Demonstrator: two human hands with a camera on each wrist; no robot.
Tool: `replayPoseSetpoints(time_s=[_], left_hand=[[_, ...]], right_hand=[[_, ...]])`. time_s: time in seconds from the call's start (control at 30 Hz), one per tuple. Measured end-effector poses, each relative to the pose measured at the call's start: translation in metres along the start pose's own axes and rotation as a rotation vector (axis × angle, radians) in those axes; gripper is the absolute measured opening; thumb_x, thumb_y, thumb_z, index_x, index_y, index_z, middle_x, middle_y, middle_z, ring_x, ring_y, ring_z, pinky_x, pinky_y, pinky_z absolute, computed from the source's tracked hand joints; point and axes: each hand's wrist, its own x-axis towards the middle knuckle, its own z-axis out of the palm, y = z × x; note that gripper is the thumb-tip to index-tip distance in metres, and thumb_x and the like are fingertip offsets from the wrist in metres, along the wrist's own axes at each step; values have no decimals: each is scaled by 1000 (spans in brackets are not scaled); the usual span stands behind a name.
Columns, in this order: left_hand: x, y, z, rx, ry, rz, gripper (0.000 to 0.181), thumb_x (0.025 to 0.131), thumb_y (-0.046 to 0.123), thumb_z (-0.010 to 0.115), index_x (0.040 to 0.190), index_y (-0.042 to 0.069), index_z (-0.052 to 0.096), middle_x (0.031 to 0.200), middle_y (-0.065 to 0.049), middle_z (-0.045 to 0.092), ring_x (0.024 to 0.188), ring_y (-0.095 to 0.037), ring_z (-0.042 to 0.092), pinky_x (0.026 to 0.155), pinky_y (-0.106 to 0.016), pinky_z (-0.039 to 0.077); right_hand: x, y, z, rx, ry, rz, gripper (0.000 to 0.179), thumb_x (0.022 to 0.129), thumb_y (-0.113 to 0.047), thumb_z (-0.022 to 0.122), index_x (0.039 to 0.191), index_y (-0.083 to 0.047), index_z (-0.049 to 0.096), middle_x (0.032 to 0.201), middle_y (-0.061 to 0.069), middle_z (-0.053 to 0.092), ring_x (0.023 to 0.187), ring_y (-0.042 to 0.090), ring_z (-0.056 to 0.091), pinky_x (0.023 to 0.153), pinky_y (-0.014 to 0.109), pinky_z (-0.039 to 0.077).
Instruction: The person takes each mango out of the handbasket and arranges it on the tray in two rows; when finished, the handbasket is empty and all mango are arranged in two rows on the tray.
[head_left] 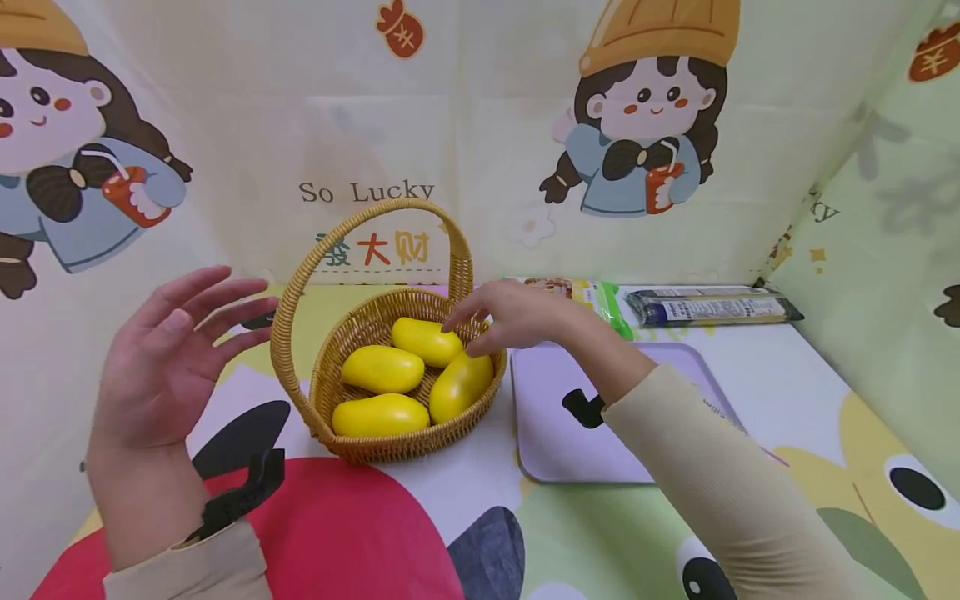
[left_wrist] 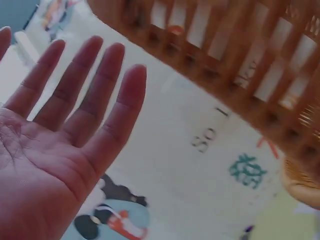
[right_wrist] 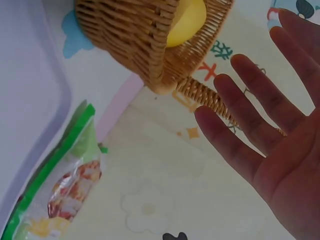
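Observation:
A tan wicker basket [head_left: 401,450] with a tall arched handle [head_left: 300,287] stands on the table, holding several yellow mangoes [head_left: 384,369]. Over its right rim reaches my right hand [head_left: 517,312], fingers relaxed, overlapping the rear mango [head_left: 427,340] and close above the right one [head_left: 461,387]. The right wrist view shows that hand [right_wrist: 280,145] with fingers spread and nothing in them. To the left of the handle, my left hand [head_left: 165,358] is raised, its fingers loosely extended. Its palm [left_wrist: 45,165] is bare in the left wrist view, beside part of the wicker [left_wrist: 220,65].
Right of the basket lies a pale purple tray [head_left: 555,450], partly under my right forearm. Behind it are a green-edged food bag [head_left: 611,308] and a long dark package [head_left: 720,308]. A printed cloth wall [head_left: 495,125] rises at the table's back.

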Motion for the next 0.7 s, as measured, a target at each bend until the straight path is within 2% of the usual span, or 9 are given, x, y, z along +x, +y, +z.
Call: replayPoseSetpoints(time_s=[0.13, 0.17, 0.27, 0.33, 0.4, 0.6, 0.7], left_hand=[[-4, -19, -15, 225, 144, -195, 42, 109, 7, 39, 150, 0, 50, 140, -13, 61, 122, -25, 67, 95, -34, 59], [-5, -23, -19, 257, 157, -244, 42, 109, 9, 41, 150, 3, 50, 140, -10, 61, 123, -23, 66, 95, -33, 59], [-10, -38, -30, 317, 177, -357, 41, 109, 12, 44, 149, 9, 53, 140, -6, 62, 125, -20, 65, 94, -33, 59], [-13, -46, -38, 337, 159, -408, 40, 110, 14, 44, 149, 12, 53, 140, -4, 62, 125, -19, 63, 95, -32, 59], [-14, -52, -43, 346, 169, -449, 37, 110, 16, 45, 146, 14, 54, 137, -3, 62, 124, -18, 63, 95, -31, 58], [-15, -60, -51, 458, 243, -583, 34, 109, 27, 51, 142, 20, 54, 131, 2, 61, 121, -16, 61, 90, -26, 58], [-19, -65, -55, 510, 234, -682, 38, 109, 31, 51, 146, 23, 50, 133, 4, 57, 118, -11, 61, 89, -26, 57]], right_hand=[[9, 0, 2, 43, -6, -7, 41, 94, -18, 72, 135, -23, 70, 143, 0, 63, 136, 26, 55, 112, 44, 47], [11, 0, 2, 53, -6, -5, 41, 94, -18, 72, 135, -23, 70, 142, -1, 63, 136, 26, 55, 111, 44, 47], [17, -1, 5, 87, -25, 6, 41, 93, -16, 72, 134, -22, 70, 143, -1, 63, 136, 26, 55, 111, 45, 48], [20, -2, 8, 89, -37, 22, 41, 93, -15, 74, 133, -24, 71, 143, -3, 62, 135, 25, 54, 109, 44, 48], [23, -2, 11, 88, -52, 29, 41, 92, -14, 74, 132, -24, 71, 142, -4, 63, 134, 25, 55, 108, 42, 50], [29, -2, 19, 103, -102, 50, 41, 92, -12, 75, 131, -24, 73, 144, -4, 61, 137, 28, 53, 110, 43, 49], [31, -1, 20, 108, -124, 68, 41, 92, -13, 75, 131, -24, 72, 145, -1, 60, 139, 28, 52, 112, 45, 47]])
